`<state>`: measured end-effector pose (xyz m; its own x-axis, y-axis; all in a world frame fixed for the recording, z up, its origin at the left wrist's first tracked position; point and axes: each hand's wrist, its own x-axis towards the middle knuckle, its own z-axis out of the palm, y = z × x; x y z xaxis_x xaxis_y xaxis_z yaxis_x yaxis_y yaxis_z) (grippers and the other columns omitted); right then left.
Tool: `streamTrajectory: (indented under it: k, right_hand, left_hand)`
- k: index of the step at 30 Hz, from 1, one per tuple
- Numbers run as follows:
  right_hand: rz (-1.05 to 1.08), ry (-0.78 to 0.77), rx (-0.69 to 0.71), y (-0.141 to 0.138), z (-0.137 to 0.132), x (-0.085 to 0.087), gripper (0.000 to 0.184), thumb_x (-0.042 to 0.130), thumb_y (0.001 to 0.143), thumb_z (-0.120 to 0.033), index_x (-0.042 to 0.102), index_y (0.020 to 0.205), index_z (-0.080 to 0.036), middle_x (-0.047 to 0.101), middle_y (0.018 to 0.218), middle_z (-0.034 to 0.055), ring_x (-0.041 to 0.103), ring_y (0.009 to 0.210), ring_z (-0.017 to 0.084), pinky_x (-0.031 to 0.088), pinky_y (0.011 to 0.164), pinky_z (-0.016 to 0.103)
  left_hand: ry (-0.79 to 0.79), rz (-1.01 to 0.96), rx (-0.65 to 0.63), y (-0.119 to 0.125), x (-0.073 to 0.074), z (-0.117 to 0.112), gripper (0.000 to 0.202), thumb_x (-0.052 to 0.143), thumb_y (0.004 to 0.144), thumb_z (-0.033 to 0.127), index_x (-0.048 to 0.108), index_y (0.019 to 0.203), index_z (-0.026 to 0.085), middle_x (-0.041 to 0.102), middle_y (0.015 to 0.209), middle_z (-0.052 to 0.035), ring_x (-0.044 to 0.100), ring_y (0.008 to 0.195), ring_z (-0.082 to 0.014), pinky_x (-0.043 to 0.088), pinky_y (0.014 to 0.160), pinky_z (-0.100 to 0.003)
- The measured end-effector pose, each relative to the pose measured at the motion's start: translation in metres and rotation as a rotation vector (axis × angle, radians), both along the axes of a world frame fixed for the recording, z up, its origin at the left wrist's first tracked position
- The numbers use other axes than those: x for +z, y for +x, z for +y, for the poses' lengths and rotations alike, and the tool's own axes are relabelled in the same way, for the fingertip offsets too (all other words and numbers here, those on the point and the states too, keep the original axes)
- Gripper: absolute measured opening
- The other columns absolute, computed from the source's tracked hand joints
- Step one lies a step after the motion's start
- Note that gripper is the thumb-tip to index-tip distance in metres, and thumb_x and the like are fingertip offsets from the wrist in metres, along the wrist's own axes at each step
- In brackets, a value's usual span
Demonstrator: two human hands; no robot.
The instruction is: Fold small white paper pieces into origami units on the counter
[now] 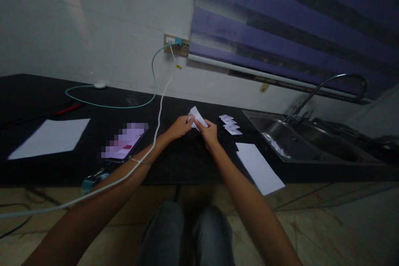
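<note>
My left hand (180,127) and my right hand (208,132) meet above the black counter (174,158), both pinching a small folded piece of white paper (197,116). The paper is lifted slightly off the surface, its pointed flap sticking up between my fingers. Just right of my hands lie several small folded paper pieces (230,124). A stack of white sheets (259,167) lies near the counter's front edge, to the right of my right forearm.
A phone (124,144) lies left of my hands with a white cable (159,112) running up to a wall socket (176,45). A teal cable (118,104) loops behind. Another white sheet (51,137) lies far left. A steel sink (299,139) with tap is at right.
</note>
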<state>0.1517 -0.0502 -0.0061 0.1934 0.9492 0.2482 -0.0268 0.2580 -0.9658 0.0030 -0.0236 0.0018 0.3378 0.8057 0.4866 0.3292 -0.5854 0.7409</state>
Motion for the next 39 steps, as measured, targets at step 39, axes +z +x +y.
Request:
streamTrajectory:
  k: [39]
  right_hand:
    - [-0.041,0.047,0.078,0.006,0.002,-0.001,0.040,0.079,0.068,-0.049,0.073,0.082,-0.012,0.073,0.067,0.0048,0.066,0.056,0.017,0.053,0.058,0.028]
  left_hand:
    - [-0.310,-0.407,-0.031,-0.020,0.013,0.002,0.050,0.074,0.078,0.053,0.052,0.053,0.016,0.041,0.043,0.0063,0.034,0.040,-0.0054,0.021,0.043,-0.021]
